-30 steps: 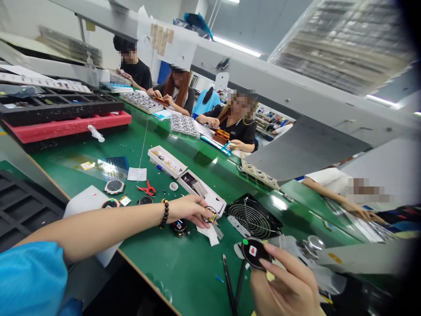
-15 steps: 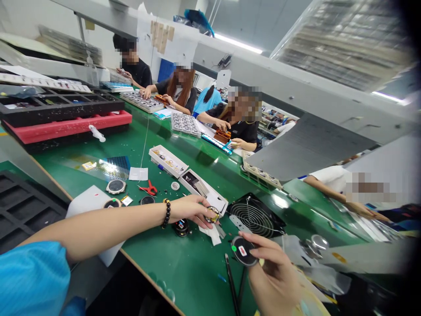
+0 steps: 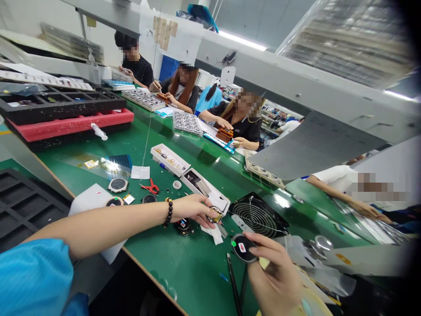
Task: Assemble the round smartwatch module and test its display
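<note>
My left hand (image 3: 194, 210), with a beaded bracelet at the wrist, reaches over the green bench (image 3: 167, 259) and grips a small round metal part (image 3: 214, 214) with yellow on it. In my right hand (image 3: 274, 272), a round black disc (image 3: 242, 247) with a green dot and a red-and-white label is held between thumb and fingers. Another round black part (image 3: 182, 226) lies just below my left wrist. White paper (image 3: 215, 234) lies beneath my left fingers. Dark tweezers (image 3: 233, 281) rest left of my right hand.
Behind my left hand are open white boxes (image 3: 169, 160) of small parts. A black fan with a wire guard (image 3: 256, 216) lies beyond my right hand. Red pliers (image 3: 151, 188) and black and red trays (image 3: 72, 125) are on the left. Several people sit across the bench.
The whole view has shifted slightly. Both hands keep the same parts in nearly the same places. Across the bench, one person's hand has lifted from a tray.
</note>
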The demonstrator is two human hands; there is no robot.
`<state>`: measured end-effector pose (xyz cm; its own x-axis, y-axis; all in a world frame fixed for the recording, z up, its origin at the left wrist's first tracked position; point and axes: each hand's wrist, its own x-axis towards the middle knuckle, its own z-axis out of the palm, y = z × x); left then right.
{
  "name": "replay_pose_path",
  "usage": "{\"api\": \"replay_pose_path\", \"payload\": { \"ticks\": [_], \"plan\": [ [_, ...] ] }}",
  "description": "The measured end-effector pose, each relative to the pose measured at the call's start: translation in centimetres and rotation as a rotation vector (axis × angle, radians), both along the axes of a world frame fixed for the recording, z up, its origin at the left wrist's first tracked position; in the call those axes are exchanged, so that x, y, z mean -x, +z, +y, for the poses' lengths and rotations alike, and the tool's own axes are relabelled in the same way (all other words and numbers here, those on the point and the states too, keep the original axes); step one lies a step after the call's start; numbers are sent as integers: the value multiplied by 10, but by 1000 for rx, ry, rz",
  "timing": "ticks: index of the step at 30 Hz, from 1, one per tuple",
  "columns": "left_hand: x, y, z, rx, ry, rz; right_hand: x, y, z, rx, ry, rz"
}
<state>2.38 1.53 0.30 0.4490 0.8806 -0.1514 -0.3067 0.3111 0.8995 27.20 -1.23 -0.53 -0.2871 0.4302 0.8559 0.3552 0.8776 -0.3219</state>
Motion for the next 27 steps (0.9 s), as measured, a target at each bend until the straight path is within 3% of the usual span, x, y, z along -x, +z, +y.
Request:
{"api": "replay_pose_path", "payload": {
  "ticks": [3,6,11,14,27],
  "plan": [
    [0,1,-2,15,-6,-31,4,6,-2,-163,-115,-57],
    [0,3,-3,73,-94,-105,9,12,-6,-315,-241,-105],
    [-2,5,-7,191,-345,-255,15,14,-10,-399,-333,-202],
    [-3,4,-8,195,-408,-285,15,11,-11,-427,-331,-238],
    [-4,11,-11,176,-327,-362,15,11,-12,-577,-314,-300]
  ]
}}
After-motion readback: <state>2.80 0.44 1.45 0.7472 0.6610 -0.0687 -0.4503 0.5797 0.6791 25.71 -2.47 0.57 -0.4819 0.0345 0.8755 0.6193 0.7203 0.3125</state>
